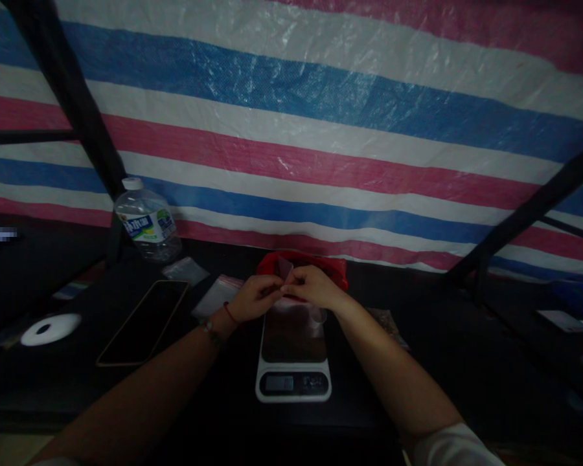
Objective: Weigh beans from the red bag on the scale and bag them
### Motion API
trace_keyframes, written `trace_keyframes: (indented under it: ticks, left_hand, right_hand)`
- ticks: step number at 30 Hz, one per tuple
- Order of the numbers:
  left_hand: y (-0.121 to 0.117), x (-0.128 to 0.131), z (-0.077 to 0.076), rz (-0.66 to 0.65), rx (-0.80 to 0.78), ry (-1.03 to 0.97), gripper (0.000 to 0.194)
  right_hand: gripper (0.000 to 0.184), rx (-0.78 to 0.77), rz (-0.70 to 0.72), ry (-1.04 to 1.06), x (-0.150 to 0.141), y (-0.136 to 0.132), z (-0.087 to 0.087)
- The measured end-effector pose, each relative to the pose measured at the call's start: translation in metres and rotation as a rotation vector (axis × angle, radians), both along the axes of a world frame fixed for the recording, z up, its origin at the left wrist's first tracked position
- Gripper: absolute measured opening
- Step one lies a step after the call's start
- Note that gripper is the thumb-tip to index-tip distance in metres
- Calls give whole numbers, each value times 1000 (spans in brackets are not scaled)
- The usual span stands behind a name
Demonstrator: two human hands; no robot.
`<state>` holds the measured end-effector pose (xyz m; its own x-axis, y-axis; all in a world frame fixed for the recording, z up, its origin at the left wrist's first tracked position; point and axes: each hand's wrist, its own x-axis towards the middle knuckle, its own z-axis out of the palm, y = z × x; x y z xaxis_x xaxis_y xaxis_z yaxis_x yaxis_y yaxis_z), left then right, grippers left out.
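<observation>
My left hand and my right hand meet above the far end of a small white kitchen scale. Both hands have their fingers pinched on the top edge of a small clear plastic bag that hangs down onto the scale's dark platform. The bag's contents are too dim to make out. Right behind my hands lies a red plastic bag.
A water bottle leans at the back left, with small clear zip bags near it. A phone lies face up left of the scale, and a round white object sits further left. A striped tarp forms the back wall, with black poles at both sides.
</observation>
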<state>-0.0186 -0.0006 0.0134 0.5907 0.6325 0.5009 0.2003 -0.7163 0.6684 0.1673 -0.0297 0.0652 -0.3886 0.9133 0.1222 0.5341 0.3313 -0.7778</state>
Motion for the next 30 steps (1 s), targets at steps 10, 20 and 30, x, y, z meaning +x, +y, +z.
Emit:
trace_keyframes:
  ticks: [10, 20, 30]
  left_hand:
    - [5, -1, -8, -45, 9, -16, 42]
    - [6, 0, -6, -80, 56, 47, 34]
    - [3, 1, -6, 60, 12, -51, 28]
  right_hand:
    - [17, 105, 36, -153, -2, -3, -7]
    - [11, 112, 118, -276, -4, -7, -2]
    - [15, 187, 111, -307, -11, -13, 1]
